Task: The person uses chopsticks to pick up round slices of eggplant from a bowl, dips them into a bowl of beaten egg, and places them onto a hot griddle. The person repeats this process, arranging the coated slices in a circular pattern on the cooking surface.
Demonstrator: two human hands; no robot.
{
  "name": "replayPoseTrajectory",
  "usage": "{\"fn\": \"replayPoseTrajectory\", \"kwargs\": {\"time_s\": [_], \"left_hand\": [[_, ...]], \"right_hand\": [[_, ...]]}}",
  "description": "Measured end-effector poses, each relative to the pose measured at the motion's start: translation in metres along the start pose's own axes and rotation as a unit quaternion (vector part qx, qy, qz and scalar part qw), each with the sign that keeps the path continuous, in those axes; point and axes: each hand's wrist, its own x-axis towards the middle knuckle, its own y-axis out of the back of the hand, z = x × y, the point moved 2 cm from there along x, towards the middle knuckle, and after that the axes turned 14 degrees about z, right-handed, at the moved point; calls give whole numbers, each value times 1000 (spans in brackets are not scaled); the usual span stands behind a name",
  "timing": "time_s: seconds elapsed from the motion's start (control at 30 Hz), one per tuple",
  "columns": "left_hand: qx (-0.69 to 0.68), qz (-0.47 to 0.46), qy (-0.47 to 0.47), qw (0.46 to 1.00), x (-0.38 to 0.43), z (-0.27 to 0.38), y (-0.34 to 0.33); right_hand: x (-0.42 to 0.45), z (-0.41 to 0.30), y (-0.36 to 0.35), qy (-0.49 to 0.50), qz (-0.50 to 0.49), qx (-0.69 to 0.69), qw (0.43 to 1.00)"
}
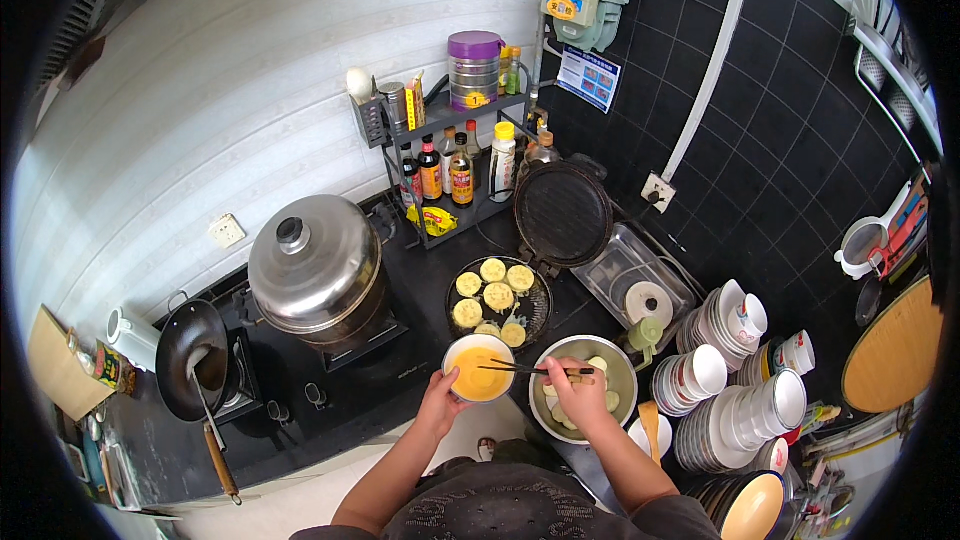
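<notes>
My left hand (441, 399) grips the rim of a bowl of beaten egg (474, 376), held in front of me. In my right hand (576, 394) is a pair of dark chopsticks (529, 369), their tips over the yellow liquid. Beneath that hand a steel basin (630, 399) holds pale round slices (559, 414), partly hidden by my fingers. Just beyond the bowl lies an open electric griddle (460, 321) with several egg-coated slices (498, 297) on its lower plate. Its ridged lid (564, 204) is tipped up behind.
A lidded steel steamer pot (319, 270) and a wok (191, 360) with a spatula stand on the gas hob to the left. Sauce bottles (461, 172) fill a black rack behind. Stacked bowls (720, 427) and a wooden spatula (650, 431) are at the right. A steel tray (634, 255) lies by the griddle.
</notes>
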Motion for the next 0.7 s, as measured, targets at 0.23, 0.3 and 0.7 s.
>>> {"fn": "replayPoseTrajectory", "kwargs": {"time_s": [0.23,0.3,0.7], "left_hand": [[16,0,-8,1000,-1,0,-1],[16,2,-9,1000,-1,-1,-1],[31,7,-12,999,1,-3,0]], "right_hand": [[9,19,-7,-118,19,38,992],[11,26,-7,-182,27,115,976],[15,32,-9,-230,15,138,963]]}}
